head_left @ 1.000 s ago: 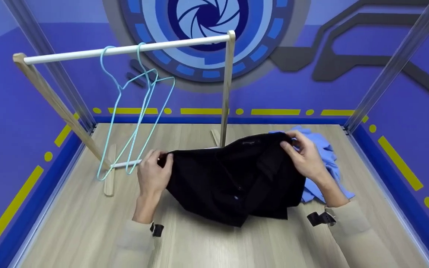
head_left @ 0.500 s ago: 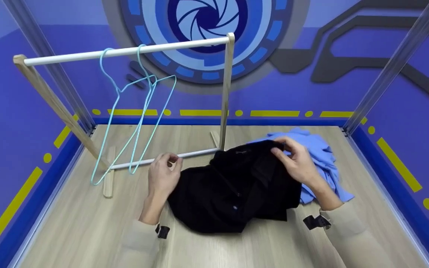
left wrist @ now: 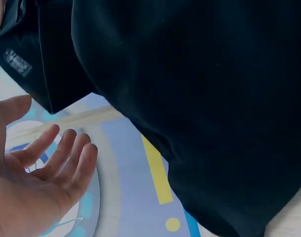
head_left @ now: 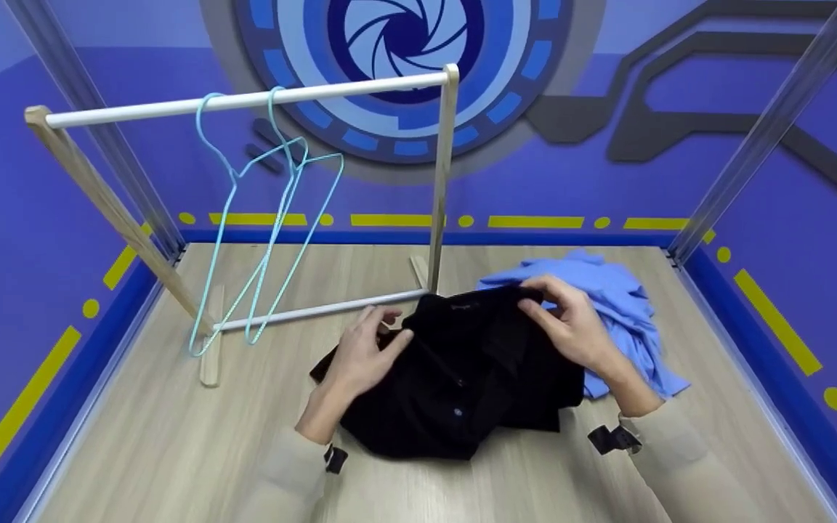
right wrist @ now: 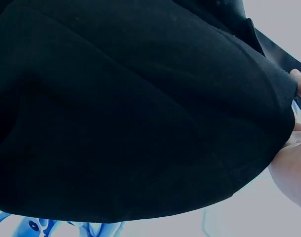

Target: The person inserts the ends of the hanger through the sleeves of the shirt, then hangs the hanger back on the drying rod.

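A black garment (head_left: 455, 392) hangs bunched above the wooden surface, its collar label facing up. My right hand (head_left: 571, 323) pinches its upper edge at the right. At the garment's left side, my left hand (head_left: 364, 356) has thumb and fingers apart. The left wrist view shows that hand (left wrist: 46, 173) with relaxed fingers and nothing in them, beside the black cloth (left wrist: 190, 89). In the right wrist view the cloth (right wrist: 140, 118) covers most of the picture, with fingers at its right edge (right wrist: 299, 89).
A blue garment (head_left: 611, 290) lies crumpled behind my right hand. At the left stands a rack with a white top rail (head_left: 360, 87) and wooden legs; light-blue hangers (head_left: 224, 218) hang from it. Blue-purple walls (head_left: 535, 181) surround the wooden surface (head_left: 171, 436).
My left hand has let go of the garment's left edge and moved right along it. That side has sagged and bunched. My right hand has shifted slightly left and down, still pinching the cloth.
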The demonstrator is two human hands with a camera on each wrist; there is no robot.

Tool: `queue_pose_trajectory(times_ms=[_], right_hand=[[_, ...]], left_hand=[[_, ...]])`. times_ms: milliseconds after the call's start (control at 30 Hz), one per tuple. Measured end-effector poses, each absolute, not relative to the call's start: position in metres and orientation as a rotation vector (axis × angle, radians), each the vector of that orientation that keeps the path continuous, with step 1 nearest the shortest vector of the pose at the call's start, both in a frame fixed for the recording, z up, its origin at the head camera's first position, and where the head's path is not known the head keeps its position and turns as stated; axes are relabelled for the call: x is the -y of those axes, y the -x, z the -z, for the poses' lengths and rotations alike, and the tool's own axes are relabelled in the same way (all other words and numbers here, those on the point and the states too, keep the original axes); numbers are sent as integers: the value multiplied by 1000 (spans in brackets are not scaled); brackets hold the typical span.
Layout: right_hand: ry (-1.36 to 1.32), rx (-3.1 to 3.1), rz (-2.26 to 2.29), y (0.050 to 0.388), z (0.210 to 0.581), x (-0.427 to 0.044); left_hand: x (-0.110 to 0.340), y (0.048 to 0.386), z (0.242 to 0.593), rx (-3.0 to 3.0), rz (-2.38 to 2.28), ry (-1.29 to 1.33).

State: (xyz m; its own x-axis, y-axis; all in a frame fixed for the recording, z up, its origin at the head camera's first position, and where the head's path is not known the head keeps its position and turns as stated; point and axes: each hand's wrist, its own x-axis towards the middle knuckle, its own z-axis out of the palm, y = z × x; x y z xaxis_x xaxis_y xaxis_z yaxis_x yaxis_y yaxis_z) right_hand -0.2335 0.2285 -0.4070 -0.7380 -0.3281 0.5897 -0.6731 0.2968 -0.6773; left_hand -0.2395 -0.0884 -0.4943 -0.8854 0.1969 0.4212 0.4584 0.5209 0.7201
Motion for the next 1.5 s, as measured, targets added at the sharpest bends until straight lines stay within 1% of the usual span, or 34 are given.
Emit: queue_pose_trajectory(times_ms=[133, 267, 400, 900, 1200, 1367, 1500], right_hand=[[-925, 2232, -1391, 231, 407, -228], [-942, 2224, -1381, 231, 409, -227], [-964, 2217, -1388, 231, 413, -228], [-953, 2352, -1383, 230, 418, -238], [-838, 2588, -1321, 250, 447, -251], [-882, 2656, -1390, 256, 454, -259], [-941, 2713, -1356, 257, 459, -264]], left_hand=[[84, 240, 494, 2479, 1335, 633], [80, 243, 497, 2474, 1271, 692], [80, 246, 500, 2482, 1224, 703], [87, 250, 491, 2395, 1283, 592], [93, 252, 481, 2282, 1259, 523], [96, 252, 477, 2253, 1265, 488], [99, 253, 477, 2247, 1269, 458]])
